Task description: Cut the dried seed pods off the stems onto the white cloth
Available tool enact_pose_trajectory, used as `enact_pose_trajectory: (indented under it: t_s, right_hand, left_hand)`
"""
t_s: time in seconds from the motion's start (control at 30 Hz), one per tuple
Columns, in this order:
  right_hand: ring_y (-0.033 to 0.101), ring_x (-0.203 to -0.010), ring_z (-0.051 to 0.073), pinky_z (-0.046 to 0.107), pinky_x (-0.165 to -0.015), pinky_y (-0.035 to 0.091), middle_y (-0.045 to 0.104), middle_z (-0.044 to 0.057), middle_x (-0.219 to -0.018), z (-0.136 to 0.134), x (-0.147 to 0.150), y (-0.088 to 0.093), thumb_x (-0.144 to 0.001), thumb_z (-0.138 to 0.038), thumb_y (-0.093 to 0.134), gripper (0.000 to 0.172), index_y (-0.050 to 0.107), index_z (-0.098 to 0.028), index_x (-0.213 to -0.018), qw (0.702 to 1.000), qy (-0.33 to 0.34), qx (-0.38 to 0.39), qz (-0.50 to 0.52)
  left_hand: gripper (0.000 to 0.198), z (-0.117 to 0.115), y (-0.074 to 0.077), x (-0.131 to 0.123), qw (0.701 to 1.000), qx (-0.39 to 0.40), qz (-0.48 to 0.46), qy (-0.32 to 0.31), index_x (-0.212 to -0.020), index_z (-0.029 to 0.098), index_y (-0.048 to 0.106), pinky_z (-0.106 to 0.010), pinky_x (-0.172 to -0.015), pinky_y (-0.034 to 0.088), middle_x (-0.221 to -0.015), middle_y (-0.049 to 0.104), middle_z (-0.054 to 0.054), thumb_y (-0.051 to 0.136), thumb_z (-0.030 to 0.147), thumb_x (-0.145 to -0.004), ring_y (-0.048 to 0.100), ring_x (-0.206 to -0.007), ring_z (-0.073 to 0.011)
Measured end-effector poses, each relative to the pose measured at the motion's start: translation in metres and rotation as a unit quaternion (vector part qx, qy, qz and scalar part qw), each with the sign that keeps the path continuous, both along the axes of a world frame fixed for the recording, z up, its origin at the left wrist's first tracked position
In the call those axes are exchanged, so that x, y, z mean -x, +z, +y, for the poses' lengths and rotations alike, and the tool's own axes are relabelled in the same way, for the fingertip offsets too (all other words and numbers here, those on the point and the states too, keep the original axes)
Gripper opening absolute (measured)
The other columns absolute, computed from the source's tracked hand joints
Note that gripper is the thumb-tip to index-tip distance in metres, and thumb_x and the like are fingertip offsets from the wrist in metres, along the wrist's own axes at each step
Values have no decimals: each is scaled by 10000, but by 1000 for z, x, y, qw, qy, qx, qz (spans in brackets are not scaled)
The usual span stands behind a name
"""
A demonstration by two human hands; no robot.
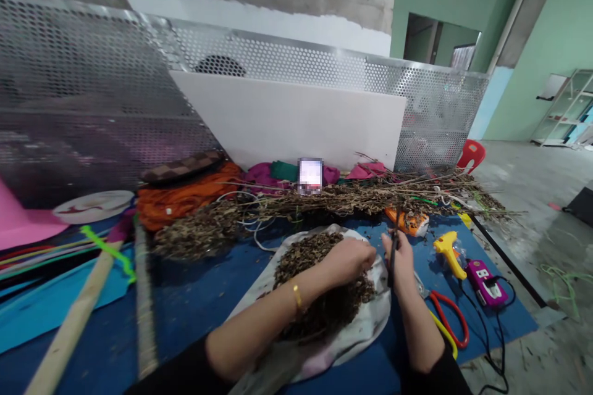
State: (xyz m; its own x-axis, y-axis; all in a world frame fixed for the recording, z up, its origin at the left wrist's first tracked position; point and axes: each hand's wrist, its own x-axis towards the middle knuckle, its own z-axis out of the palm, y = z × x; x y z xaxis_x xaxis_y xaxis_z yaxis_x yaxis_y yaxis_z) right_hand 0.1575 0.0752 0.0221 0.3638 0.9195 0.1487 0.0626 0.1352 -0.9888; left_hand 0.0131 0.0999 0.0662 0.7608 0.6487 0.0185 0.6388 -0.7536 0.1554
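Observation:
My left hand (pixel 352 259), a gold bracelet at its wrist, is over the right part of a heap of dry, crumbled brown leaves (pixel 306 259). Its fingers are curled closed, and what they may hold is hidden. The leaves lie on a white cloth (pixel 382 315) spread over the blue table. Just to the right, my right hand (pixel 403 256) is upright with its fingers closed round a long, thin dark tool (pixel 393 253), whose kind I cannot make out. Behind both hands lies a long bundle of dry stalks (pixel 324 200).
On the right are a yellow glue gun (pixel 449 253), a purple power strip (pixel 484 284) with black cords, and red-and-yellow-handled pliers (pixel 456 327). Wooden sticks (pixel 76 315), blue sheets (pixel 41 315) and orange cloth (pixel 185 197) lie left. A lit screen (pixel 310 174) stands behind the stalks.

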Motion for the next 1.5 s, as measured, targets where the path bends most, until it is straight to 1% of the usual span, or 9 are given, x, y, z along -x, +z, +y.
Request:
enact_pose_trajectory:
  t_s: [0.07,0.17,0.3,0.43,0.6,1.03,1.27,1.37,1.5]
  right_hand:
    - [550,-642,140,232,-590,403,576,-33,-692,-4,4,-2,-752,-443,588,340,567,-204,-993,980,31,56,-188]
    - [597,-765,180,256,-666,402,631,17,-861,-12,13,-2,-725,-360,601,357,550,-228,-1053,902,53,104,-415]
    - [610,-844,201,265,-713,398,619,70,-966,-15,19,-5,-734,-313,590,346,533,-202,-1056,823,66,119,-552]
    - [606,-887,201,262,-736,400,605,85,-989,-10,15,-11,-782,-329,570,371,507,-195,-1122,807,29,128,-576]
    - [614,-880,223,281,-723,420,600,135,-987,-9,12,-14,-799,-331,564,414,504,-148,-1167,777,-7,170,-606]
    - [643,-824,252,309,-692,477,646,198,-888,-14,19,8,-767,-192,562,323,577,-45,-1054,727,46,162,-666]
    - [661,-777,216,272,-675,475,689,134,-822,-23,2,55,-776,-170,561,135,665,-148,-859,695,101,138,-698]
    - [657,-845,220,284,-716,474,691,122,-883,-7,-37,86,-829,-184,491,195,672,-176,-902,675,86,130,-721]
    - [642,-919,246,302,-776,469,676,188,-912,42,-111,110,-828,-153,486,217,687,-100,-888,624,44,180,-759]
  left_hand:
    - [165,-21,0,19,1000,-17,-23,12,-784,208,631,-284,-723,431,-792,661,-33,473,190,-831,602,-786,-181]
    - [159,-47,-11,43,998,-27,-29,48,-816,206,626,-322,-788,434,-852,650,-44,474,159,-825,584,-841,-192]
    - [154,-66,-32,62,994,24,-83,62,-909,216,638,-328,-886,441,-1023,649,-50,524,187,-811,568,-977,-193]
    - [273,-77,-46,68,985,18,-151,78,-1056,230,614,-358,-983,413,-1169,614,-53,518,180,-806,529,-1098,-194]
    - [304,-83,-55,65,981,-6,-175,88,-1073,220,623,-417,-1021,403,-1192,616,-72,514,176,-792,525,-1136,-216]
    - [298,-78,-74,74,980,-52,-177,70,-1114,226,615,-420,-1021,425,-1219,614,-67,475,261,-854,528,-1162,-225]
    - [309,-77,-80,78,978,-67,-186,64,-1139,260,608,-378,-1015,433,-1228,612,-51,473,317,-866,535,-1154,-218]
    - [311,-76,-82,80,978,-78,-185,51,-1148,255,601,-365,-1009,437,-1227,611,-49,479,322,-870,533,-1154,-209]
    - [309,-74,-87,82,976,-94,-190,44,-1153,256,594,-359,-1002,441,-1229,607,-43,494,320,-867,534,-1148,-198]
